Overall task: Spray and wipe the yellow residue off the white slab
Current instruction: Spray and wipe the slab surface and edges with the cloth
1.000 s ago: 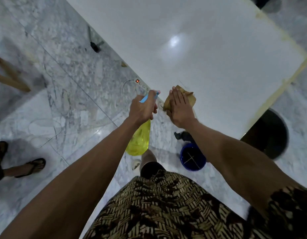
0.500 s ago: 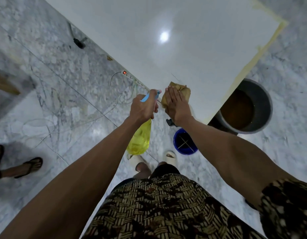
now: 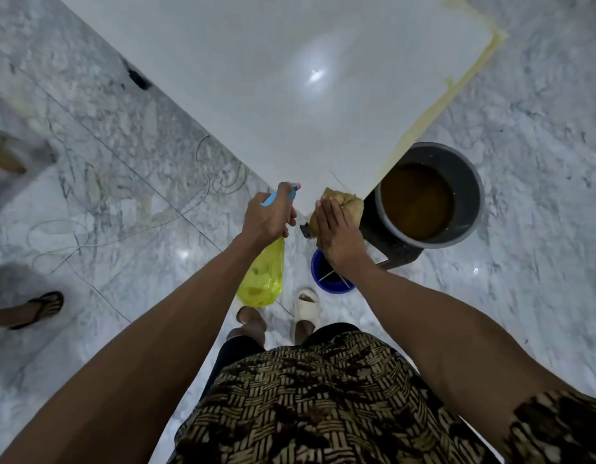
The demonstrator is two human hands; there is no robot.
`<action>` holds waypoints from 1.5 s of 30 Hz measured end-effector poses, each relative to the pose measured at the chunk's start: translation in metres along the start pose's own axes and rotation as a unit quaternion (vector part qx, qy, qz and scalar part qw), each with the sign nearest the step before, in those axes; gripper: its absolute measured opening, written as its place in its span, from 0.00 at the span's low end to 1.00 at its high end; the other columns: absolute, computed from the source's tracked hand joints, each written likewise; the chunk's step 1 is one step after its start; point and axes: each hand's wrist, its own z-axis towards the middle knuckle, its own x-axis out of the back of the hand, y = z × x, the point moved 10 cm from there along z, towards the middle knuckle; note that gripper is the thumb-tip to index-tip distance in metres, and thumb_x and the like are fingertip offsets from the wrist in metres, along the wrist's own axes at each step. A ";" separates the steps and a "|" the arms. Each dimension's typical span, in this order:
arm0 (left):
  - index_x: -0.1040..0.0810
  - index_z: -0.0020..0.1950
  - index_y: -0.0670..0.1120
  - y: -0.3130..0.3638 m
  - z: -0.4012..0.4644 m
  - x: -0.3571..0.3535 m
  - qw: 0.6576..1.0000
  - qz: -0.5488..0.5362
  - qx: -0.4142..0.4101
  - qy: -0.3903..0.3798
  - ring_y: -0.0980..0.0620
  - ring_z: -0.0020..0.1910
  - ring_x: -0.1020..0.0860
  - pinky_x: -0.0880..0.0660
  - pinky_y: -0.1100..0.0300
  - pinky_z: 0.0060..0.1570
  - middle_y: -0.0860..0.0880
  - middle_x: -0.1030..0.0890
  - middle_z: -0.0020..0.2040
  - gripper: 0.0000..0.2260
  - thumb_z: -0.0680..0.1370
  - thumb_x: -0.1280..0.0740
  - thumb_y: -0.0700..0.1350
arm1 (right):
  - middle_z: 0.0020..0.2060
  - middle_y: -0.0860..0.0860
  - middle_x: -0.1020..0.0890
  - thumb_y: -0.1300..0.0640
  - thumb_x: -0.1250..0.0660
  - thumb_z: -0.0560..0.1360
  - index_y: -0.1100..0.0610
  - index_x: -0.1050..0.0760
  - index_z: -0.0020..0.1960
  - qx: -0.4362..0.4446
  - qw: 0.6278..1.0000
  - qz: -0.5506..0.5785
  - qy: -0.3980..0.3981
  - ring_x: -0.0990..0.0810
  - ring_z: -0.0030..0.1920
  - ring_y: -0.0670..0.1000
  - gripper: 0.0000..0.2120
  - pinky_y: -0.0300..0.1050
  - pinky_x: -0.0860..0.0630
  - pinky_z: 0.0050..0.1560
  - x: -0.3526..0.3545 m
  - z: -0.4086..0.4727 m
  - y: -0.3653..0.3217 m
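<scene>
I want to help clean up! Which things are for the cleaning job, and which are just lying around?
For the job: glossy white slab, yellow spray bottle with blue trigger in left hand, tan cloth under right hand.

Lying about: grey bucket of brown liquid, small blue tub, white cable.

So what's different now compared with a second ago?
The right hand and its cloth have slid along the white slab to its near corner, beside the grey bucket. Unchanged: the left hand grips the yellow spray bottle, and yellow residue lines the edge.
</scene>
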 end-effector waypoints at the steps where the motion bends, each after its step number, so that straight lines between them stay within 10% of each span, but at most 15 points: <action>1: 0.16 0.49 0.56 -0.003 -0.004 -0.005 1.000 0.002 0.000 0.000 0.44 0.37 0.19 0.27 0.60 0.25 0.42 0.19 0.36 0.12 0.83 0.39 0.56 | 0.75 0.66 0.36 0.55 0.41 0.77 0.69 0.44 0.78 0.001 1.000 0.001 -0.008 0.39 0.76 0.66 0.34 0.61 0.38 0.75 0.000 -0.004 0.001; 9: 0.16 0.53 0.56 0.000 -0.021 -0.013 1.000 -0.012 -0.008 0.000 0.45 0.37 0.20 0.26 0.59 0.25 0.42 0.20 0.35 0.12 0.85 0.40 0.53 | 0.73 0.66 0.35 0.54 0.41 0.81 0.66 0.38 0.75 -0.178 0.967 0.100 -0.150 0.36 0.74 0.66 0.27 0.60 0.35 0.72 -0.017 -0.063 0.052; 12: 0.16 0.55 0.55 0.022 -0.023 -0.006 0.999 -0.003 -0.037 -0.001 0.45 0.38 0.19 0.25 0.58 0.27 0.42 0.19 0.35 0.14 0.85 0.41 0.54 | 0.51 0.64 0.21 0.50 0.48 0.85 0.64 0.24 0.56 -0.322 0.824 0.449 -0.124 0.22 0.53 0.63 0.20 0.54 0.26 0.55 0.011 -0.065 0.078; 17: 0.17 0.57 0.53 0.083 -0.025 0.030 0.995 -0.012 -0.099 0.018 0.44 0.39 0.19 0.26 0.59 0.27 0.39 0.19 0.38 0.15 0.87 0.43 0.52 | 0.28 0.53 0.26 0.45 0.44 0.81 0.56 0.28 0.35 -0.304 0.536 0.781 -0.105 0.27 0.27 0.54 0.21 0.41 0.27 0.32 0.105 -0.007 0.063; 26: 0.13 0.55 0.45 0.144 -0.002 0.132 0.992 -0.048 -0.099 0.065 0.46 0.29 0.25 0.28 0.58 0.29 0.41 0.20 0.39 0.20 0.84 0.42 0.54 | 0.59 0.62 0.19 0.41 0.43 0.81 0.61 0.21 0.58 -0.174 0.274 0.945 -0.035 0.18 0.56 0.64 0.25 0.60 0.21 0.58 0.175 0.138 -0.032; 33: 0.12 0.46 0.49 0.152 0.076 0.260 0.987 -0.064 -0.060 0.133 0.50 0.38 0.20 0.26 0.54 0.39 0.50 0.13 0.40 0.18 0.81 0.37 0.56 | 0.63 0.66 0.23 0.40 0.44 0.80 0.65 0.24 0.64 -0.168 0.262 0.942 -0.129 0.24 0.61 0.66 0.30 0.61 0.40 0.75 0.167 0.279 -0.139; 40: 0.19 0.38 0.38 0.171 0.156 0.387 0.986 -0.023 -0.019 0.167 0.52 0.20 0.25 0.31 0.66 0.21 0.50 0.25 0.20 0.22 0.82 0.36 0.53 | 0.65 0.64 0.24 0.37 0.42 0.79 0.62 0.34 0.75 -0.152 0.299 0.927 -0.167 0.23 0.63 0.65 0.36 0.59 0.24 0.62 0.185 0.429 -0.221; 45: 0.14 0.46 0.41 0.180 0.210 0.469 0.978 -0.037 0.009 0.204 0.44 0.31 0.18 0.17 0.49 0.42 0.44 0.17 0.30 0.29 0.69 0.38 0.66 | 0.61 0.65 0.20 0.37 0.42 0.80 0.65 0.21 0.61 -0.176 0.316 0.915 -0.180 0.19 0.58 0.65 0.32 0.60 0.24 0.63 0.189 0.512 -0.260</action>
